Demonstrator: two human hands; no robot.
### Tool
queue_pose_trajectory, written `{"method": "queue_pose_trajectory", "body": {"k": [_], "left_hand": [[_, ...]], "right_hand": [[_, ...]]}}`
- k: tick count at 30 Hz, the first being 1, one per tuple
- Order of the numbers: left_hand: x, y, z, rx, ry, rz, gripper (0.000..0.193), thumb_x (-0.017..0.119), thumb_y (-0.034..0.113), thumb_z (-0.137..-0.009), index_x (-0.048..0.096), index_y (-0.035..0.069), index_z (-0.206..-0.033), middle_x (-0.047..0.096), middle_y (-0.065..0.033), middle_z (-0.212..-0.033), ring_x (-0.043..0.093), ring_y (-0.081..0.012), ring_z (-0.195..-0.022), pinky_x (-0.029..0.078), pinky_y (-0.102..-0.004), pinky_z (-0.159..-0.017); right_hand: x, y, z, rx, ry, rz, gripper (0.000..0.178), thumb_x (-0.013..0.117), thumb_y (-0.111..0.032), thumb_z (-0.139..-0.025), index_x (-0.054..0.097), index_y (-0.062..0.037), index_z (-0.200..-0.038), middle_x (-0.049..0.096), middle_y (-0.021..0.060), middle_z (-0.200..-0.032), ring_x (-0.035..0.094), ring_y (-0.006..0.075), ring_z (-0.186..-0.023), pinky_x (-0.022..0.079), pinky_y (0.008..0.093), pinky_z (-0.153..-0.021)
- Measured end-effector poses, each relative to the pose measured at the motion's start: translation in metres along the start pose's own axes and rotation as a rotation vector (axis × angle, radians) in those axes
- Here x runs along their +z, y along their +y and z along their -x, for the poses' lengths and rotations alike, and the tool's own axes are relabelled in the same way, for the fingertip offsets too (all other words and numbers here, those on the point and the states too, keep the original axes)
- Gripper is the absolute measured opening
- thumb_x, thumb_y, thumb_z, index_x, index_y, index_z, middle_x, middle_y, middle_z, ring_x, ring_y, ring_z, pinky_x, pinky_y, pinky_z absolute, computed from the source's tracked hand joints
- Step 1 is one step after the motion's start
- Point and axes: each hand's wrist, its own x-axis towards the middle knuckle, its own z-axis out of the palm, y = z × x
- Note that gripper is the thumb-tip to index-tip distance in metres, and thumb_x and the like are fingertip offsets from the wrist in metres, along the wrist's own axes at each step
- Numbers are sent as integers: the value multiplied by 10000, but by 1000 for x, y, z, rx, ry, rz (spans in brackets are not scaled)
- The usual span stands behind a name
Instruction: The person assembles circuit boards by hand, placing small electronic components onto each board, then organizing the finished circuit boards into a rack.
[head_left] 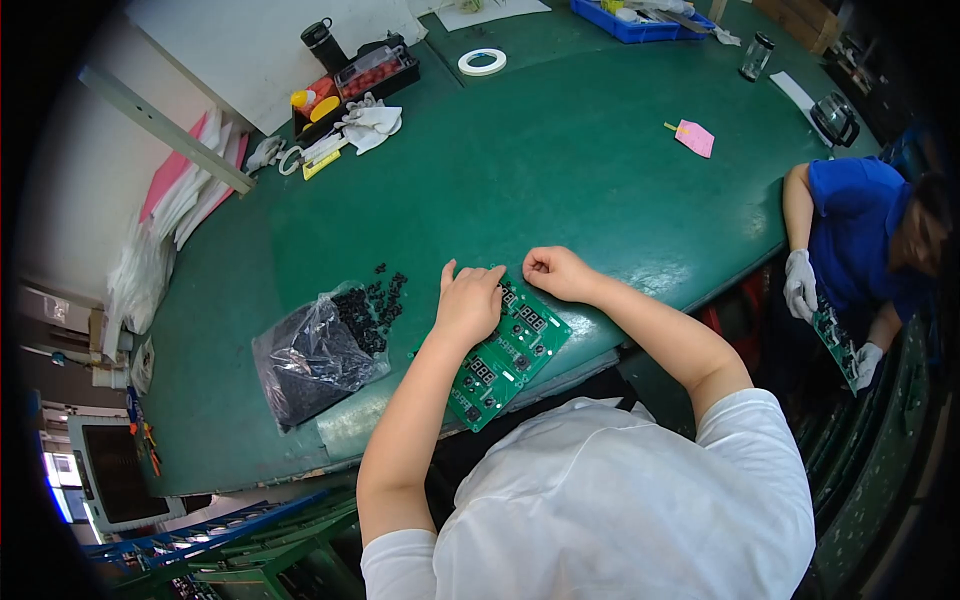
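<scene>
A green circuit board (515,362) with black digit displays and small black parts lies at the table's near edge, in front of my body. My left hand (470,302) rests palm down over its upper left part, one finger stretched out apart from the others; its fingertips partly hide the board. Beside the board's far right corner, my right hand (557,273) is closed with its fingers curled in, and what they hold, if anything, is hidden. To the left, a clear plastic bag (305,360) is full of small black parts, and several loose black parts (388,300) have spilled beside it.
Across the green table (560,160) lie a white tape roll (482,62), a pink tag (693,139), a blue tray (640,25), and a black bin (385,75) near white gloves (370,125). At right, a gloved co-worker (850,230) holds another circuit board (834,340).
</scene>
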Motion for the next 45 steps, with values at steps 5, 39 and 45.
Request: {"method": "queue_pose_trajectory", "body": {"k": [5,39,45], "left_hand": [[-8,1,3,140,3,-69,260,533,73,-821,679,132,-1028,638,-59,-911,593,-223,-941,261,-546,-1071],[-29,-102,103,-388,508,190,95,627,87,-790,648,36,-867,624,-107,-830,607,-289,-769,491,-380,-688],[-17,-113,87,-358,231,-194,135,670,150,-746,634,83,-857,601,-93,-823,601,-294,-796,476,-415,-682]], "right_hand": [[1,-3,-1,18,18,20,73,601,-91,-843,605,-21,-822,608,24,-734,555,97,-685,472,263,-639],[3,-44,-6,-330,-139,590,67,593,-122,-799,604,-58,-781,607,93,-811,595,310,-743,477,403,-637],[7,-79,-27,-201,-252,609,70,582,-133,-778,617,-72,-780,623,104,-778,606,307,-746,479,417,-637]]}}
